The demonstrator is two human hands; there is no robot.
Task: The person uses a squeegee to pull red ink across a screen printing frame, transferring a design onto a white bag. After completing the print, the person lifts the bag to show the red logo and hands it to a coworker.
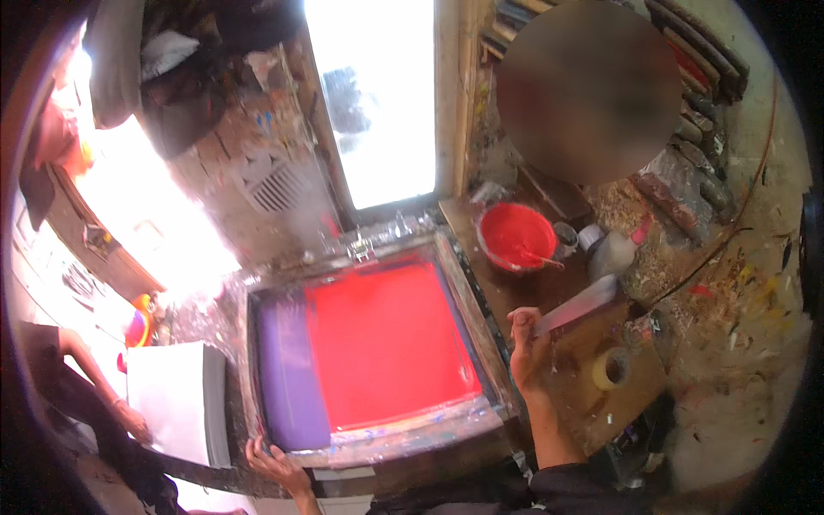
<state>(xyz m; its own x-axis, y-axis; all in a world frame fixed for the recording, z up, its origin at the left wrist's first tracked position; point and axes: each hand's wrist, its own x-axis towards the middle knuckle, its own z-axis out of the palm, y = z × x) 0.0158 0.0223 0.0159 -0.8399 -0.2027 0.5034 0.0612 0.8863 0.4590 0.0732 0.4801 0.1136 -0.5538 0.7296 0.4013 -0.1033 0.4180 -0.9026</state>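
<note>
Ink, wet and bright red, covers most of the wood-framed printing screen with purple mesh (pixel 287 378) that lies flat in the middle of the bench. The right hand (pixel 528 348) stands at about three o'clock from the frame, closed around one end of a long flat pale squeegee blade (pixel 577 306) that slants up and away toward one o'clock, clear of the mesh and above the bench. I judge the blade light and stiff, best held as it is, by its near end, though any ink on it would make the grip slick. The left hand (pixel 276 466) rests at seven o'clock on the frame's near rail, fingers spread over the paint-smeared edge; whether it presses or only steadies, I cannot tell. The frame looks rigid but the mesh is taut and thin, so the rails are the place to take it, not the inked field. At one o'clock sits a round red bowl of ink (pixel 517 236) with a stick in it, a whitish squeeze bottle (pixel 611 253) beside it, and a roll of tan tape (pixel 611 368) lies at four o'clock. The brown wooden workbench (pixel 515 292) is stained and scratched. A stack of white paper sheets (pixel 176 399) lies at nine o'clock, near another person's arm (pixel 94 386). A bright window (pixel 378 94) glares at twelve o'clock.
</note>
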